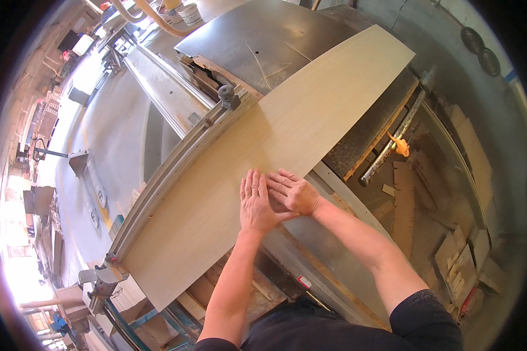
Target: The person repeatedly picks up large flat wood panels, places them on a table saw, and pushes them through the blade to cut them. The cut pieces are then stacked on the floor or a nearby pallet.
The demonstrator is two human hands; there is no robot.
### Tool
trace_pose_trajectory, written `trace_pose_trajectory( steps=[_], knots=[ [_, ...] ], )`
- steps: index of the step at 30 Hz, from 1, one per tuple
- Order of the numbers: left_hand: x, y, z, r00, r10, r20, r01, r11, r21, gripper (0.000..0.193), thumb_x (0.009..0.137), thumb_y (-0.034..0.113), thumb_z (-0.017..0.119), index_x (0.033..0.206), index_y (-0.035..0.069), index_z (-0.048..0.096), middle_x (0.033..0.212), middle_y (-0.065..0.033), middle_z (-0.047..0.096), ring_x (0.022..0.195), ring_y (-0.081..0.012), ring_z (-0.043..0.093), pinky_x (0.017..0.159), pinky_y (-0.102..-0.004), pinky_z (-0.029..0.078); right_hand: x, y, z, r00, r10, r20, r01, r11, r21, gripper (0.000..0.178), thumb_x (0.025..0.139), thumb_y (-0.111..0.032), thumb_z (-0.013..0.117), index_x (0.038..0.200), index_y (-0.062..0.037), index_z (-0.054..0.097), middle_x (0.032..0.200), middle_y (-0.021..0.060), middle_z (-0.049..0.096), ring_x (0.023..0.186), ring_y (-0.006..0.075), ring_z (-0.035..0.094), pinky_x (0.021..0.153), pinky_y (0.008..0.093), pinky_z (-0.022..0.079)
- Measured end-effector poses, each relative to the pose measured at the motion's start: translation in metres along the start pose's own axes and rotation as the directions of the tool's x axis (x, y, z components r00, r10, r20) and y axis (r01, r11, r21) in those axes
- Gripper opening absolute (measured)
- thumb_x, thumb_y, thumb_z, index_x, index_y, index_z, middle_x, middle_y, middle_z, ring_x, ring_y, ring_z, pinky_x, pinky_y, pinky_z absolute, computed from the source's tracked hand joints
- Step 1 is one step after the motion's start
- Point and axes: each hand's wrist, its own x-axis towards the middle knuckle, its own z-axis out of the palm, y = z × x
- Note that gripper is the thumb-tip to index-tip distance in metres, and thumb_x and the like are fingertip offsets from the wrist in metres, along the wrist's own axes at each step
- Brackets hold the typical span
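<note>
Black shirt cloth lies nearest, two bare forearms reaching up from it. The left hand lies flat, fingers together, on the pale board, about midway along its right long edge; just beside it the right hand rests at that edge with fingers loosely spread. Both are unclenched, grasping nothing. The board slants across the machine, its left long edge along the fence. Setting it there looks done: it is in one piece, no cut shows, and what remains cannot be read from this view. Leftmost in the room, stacks stand in glaring light, then comes grey floor. A metal bracket sits at the fence's near end, a dark knob near its far end. Beyond, the metal top carries thin slivers toward its near edge, and the board's far part lies along its right side. Farther right, an orange cloth hangs on a pipe, and wood scraps litter the area below.
</note>
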Motion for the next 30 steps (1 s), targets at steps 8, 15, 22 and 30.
trace_pose_trajectory(
  steps=[8,15,22,30],
  knots=[
    [0.001,0.002,0.004,0.997,-0.064,-0.036,0.067,0.995,0.07,0.124,0.064,0.065,0.092,0.151,-0.011,0.046,0.163,-0.0301,0.04,0.157,-0.0452,0.029,0.13,-0.0538,0.023,0.002,0.027,-0.03,0.999,-0.037,0.007,0.037,0.995,0.097,0.038,0.088,-0.025,0.072,0.12,-0.0049,0.075,0.137,0.0133,0.07,0.135,0.0311,0.062,0.118,0.0466,0.049],
    [-0.001,0.001,0.01,0.995,-0.063,-0.075,0.073,0.989,0.129,0.105,0.084,0.059,0.082,0.152,-0.012,0.044,0.165,-0.0328,0.035,0.158,-0.0458,0.026,0.131,-0.0539,0.022,-0.022,0.156,-0.123,0.847,0.438,0.302,-0.214,0.801,-0.56,0.059,0.093,-0.003,0.064,0.151,-0.0099,0.057,0.16,0.0143,0.053,0.151,0.0291,0.047,0.126,0.0406,0.041],
    [-0.002,-0.002,0.01,0.996,-0.068,-0.061,0.076,0.989,0.126,0.104,0.087,0.06,0.079,0.154,-0.011,0.042,0.166,-0.0321,0.035,0.159,-0.0454,0.026,0.131,-0.0535,0.023,-0.016,0.204,-0.138,0.686,0.457,0.567,-0.081,0.821,-0.565,0.064,0.101,-0.004,0.058,0.163,-0.0137,0.042,0.171,0.0127,0.037,0.154,0.027,0.042,0.128,0.0393,0.036],
    [-0.003,-0.002,0.008,0.996,-0.083,-0.043,0.087,0.991,0.105,0.105,0.088,0.061,0.077,0.154,-0.011,0.042,0.167,-0.0324,0.033,0.16,-0.0449,0.024,0.132,-0.0524,0.02,-0.007,0.207,-0.114,0.627,0.454,0.633,0.015,0.805,-0.593,0.067,0.104,-0.005,0.055,0.166,-0.0116,0.033,0.171,0.0171,0.035,0.15,0.0317,0.047,0.123,0.0393,0.045]
  ],
)
